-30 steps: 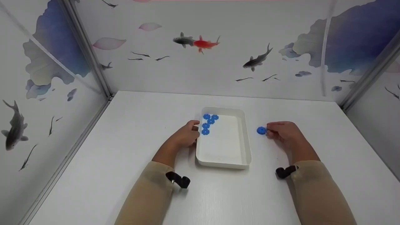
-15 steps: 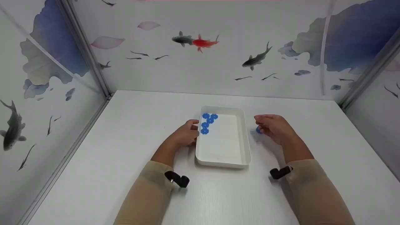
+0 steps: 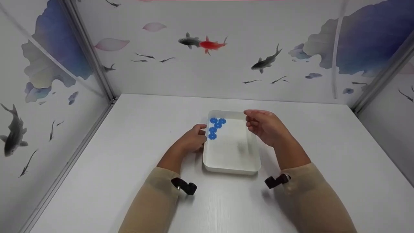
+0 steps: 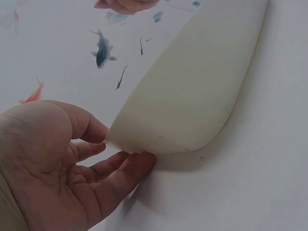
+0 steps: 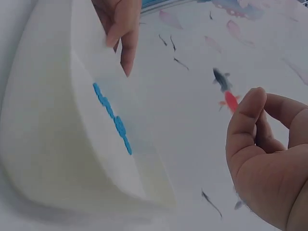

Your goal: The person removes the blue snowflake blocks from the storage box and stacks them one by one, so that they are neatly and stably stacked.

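A white rectangular tray [image 3: 230, 170] sits mid-table. My left hand [image 3: 193, 139] grips its left side, thumb and fingers at the wall in the left wrist view. Several blue snowflake discs [image 3: 212, 130] lie inside, along the tray's left side and far left corner. In the right wrist view they form a thin blue line [image 5: 120, 126]. My right hand [image 3: 263, 126] hovers over the tray's right rim, its fingertips [image 5: 259, 96] pinched together. The blue snowflake disc seen at these fingers earlier is hidden behind them now.
A white table [image 3: 145, 129] surrounds the tray. White panels printed with fish and leaves close off the back [image 3: 226, 74] and sides, joined by metal posts [image 3: 93, 55]. Black wrist mounts [image 3: 184, 186] stick out from both sleeves.
My right hand has moved left from the table beside the tray to above its right rim, and the blue snowflake disc at its fingers has gone out of sight. My left hand stays put.
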The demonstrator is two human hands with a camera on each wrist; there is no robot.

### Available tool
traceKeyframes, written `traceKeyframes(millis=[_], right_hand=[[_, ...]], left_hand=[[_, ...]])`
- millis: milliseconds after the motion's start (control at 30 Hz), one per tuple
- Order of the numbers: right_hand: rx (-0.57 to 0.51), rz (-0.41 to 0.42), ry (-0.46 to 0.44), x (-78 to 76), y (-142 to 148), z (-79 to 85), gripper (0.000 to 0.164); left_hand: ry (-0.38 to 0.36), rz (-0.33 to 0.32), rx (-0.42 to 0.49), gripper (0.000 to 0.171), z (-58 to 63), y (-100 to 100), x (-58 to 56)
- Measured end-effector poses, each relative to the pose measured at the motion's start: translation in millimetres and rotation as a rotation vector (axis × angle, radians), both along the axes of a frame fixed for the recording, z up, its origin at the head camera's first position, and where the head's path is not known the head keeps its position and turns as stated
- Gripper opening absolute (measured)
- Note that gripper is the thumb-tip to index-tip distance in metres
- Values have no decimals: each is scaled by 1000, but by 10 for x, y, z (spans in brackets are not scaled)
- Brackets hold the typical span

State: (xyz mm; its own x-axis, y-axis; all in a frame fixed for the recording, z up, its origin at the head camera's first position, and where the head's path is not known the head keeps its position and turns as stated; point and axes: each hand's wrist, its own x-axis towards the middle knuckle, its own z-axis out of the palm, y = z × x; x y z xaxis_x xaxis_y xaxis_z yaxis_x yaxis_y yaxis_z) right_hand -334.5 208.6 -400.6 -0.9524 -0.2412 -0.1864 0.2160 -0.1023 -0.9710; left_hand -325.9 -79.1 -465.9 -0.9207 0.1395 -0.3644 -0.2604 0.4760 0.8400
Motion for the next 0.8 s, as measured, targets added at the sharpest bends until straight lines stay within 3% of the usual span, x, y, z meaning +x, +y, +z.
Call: traceKeyframes(millis=[167, 433, 800], right_hand=[[-29, 27, 25, -29, -171, 92, 24], [-25, 44, 20, -234, -326, 54, 26], [112, 16, -15, -570, -553, -76, 31]], left_hand=[[6, -10, -2, 62, 15, -3, 5], [48, -35, -17, 62, 28, -15, 28], [39, -24, -22, 62, 8, -3, 19]])
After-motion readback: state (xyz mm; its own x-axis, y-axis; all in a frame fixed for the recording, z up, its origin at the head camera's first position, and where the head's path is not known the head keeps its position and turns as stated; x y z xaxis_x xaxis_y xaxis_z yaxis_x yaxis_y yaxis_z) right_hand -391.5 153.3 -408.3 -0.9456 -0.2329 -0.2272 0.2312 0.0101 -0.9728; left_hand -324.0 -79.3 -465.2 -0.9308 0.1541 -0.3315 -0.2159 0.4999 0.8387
